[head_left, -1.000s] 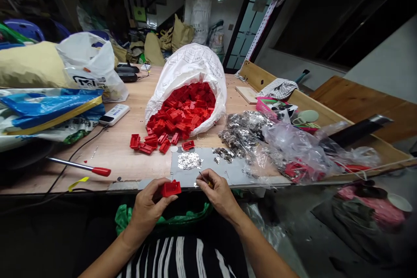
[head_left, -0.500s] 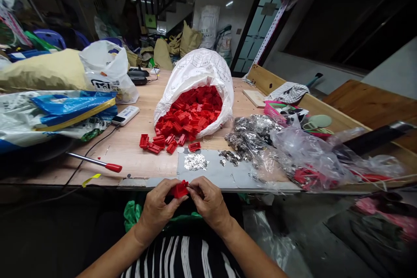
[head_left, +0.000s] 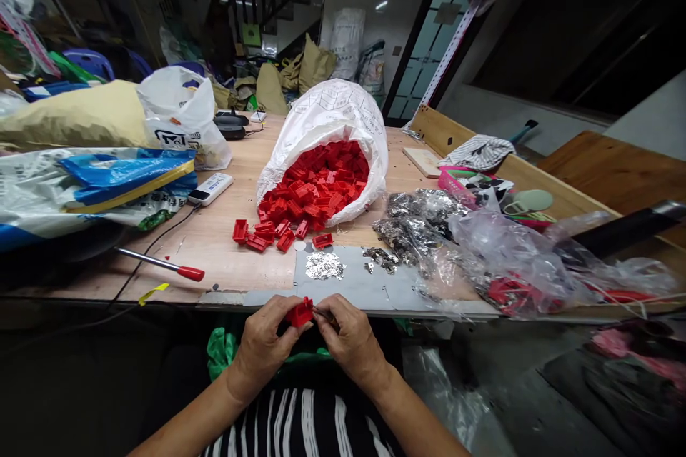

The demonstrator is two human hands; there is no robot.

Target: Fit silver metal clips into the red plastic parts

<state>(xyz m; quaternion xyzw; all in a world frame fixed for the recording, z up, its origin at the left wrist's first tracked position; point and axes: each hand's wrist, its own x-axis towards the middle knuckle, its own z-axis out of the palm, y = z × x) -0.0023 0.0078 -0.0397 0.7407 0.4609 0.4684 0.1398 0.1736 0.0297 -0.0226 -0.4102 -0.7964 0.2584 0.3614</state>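
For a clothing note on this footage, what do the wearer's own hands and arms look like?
The left hand and right hand are bare, with no gloves. The forearms show no sleeves, watch or bracelet. Between them shows a black garment with white stripes.

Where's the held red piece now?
In the head view, the red piece is low, left of centre by the table's near edge, in the left hand, beside the right hand.

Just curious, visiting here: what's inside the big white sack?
Red plastic pieces lie heaped in the mouth of the white sack; whatever lies deeper is hidden behind them and the sack's wall.
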